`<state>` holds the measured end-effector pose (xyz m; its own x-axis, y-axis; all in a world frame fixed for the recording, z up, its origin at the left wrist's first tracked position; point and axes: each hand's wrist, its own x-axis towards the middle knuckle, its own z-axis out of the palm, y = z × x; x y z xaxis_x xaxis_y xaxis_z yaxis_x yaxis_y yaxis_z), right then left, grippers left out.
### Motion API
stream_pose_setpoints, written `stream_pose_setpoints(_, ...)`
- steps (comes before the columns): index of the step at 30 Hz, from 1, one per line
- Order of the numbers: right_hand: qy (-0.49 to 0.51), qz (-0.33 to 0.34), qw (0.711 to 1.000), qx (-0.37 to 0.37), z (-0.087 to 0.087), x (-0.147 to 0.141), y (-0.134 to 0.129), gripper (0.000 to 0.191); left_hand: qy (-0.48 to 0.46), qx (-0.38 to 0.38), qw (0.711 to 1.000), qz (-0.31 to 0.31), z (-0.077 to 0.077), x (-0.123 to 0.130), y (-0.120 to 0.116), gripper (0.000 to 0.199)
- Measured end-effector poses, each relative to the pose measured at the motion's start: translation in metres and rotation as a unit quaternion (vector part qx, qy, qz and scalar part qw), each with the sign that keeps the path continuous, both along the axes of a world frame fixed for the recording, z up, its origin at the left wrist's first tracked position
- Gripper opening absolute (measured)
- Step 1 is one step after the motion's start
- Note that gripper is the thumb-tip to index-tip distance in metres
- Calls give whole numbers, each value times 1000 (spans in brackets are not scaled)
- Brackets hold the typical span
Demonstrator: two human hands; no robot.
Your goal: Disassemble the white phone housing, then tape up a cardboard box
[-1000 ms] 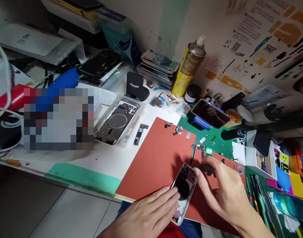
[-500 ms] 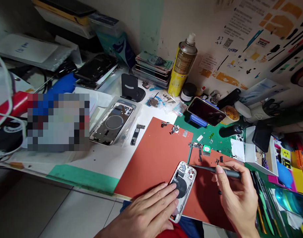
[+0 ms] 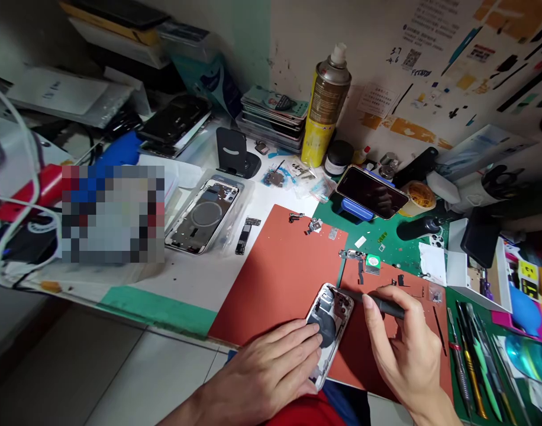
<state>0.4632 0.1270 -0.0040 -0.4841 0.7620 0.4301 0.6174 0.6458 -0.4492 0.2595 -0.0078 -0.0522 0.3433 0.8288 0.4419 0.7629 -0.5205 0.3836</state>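
Note:
A phone housing (image 3: pixel 334 337) with its inside facing up lies tilted at the front edge of the red-brown mat (image 3: pixel 271 284). Across its left side my left hand (image 3: pixel 275 367) is laid, fingers together and thumb at the lower edge, gripping it. My right hand (image 3: pixel 402 343) pinches a dark pen-like tool (image 3: pixel 386 306) between thumb and fingers. The tool's thin tip reaches the upper edge of the housing, near the camera holes; exact contact cannot be made out. Behind it lie a metal strip with a flex cable (image 3: pixel 354 255) and a small green-and-white box (image 3: pixel 373 263).
A second phone housing (image 3: pixel 202 216) and a logic board (image 3: pixel 245 235) lie left of the mat. Behind are a yellow spray can (image 3: pixel 326 106) and a phone on a blue stand (image 3: pixel 372 190). Tweezers and drivers (image 3: pixel 468 355) line the right side.
My right hand has moved left, bringing the tool closer over the top of the housing. My left hand stays on the housing. The camera view has shifted slightly.

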Motion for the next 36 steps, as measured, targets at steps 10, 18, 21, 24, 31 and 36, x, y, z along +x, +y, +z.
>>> stream_pose_setpoints(10, -20, -7, 1000, 17, 6, -3, 1, 22, -5, -7, 1000, -9, -5, -2, -1, 30)
stream_pose_setpoints(18, 110, -122, 971, -176, 0, 13, -4, 37, -116, -43, 992, 11, 4, -5, -1, 26)
stream_pose_setpoints(21, 203, -176, 918, -292, -3, 16, -4, 43, -232, -76, 961, 130, 9, -1, 6, 21)
stream_pose_setpoints(24, 279, -181, 862, -383, -8, 21, -4, 45, -278, -149, 926, 209, 15, 3, 22, 14)
stream_pose_setpoints(31, 314, -179, 825, -435, -13, 32, -11, 46, -278, -179, 933, 143, 26, 10, 47, 13)
stream_pose_setpoints(36, 322, -196, 821, -429, -8, 39, -17, 49, -238, -178, 951, 84, 25, 14, 48, 22)
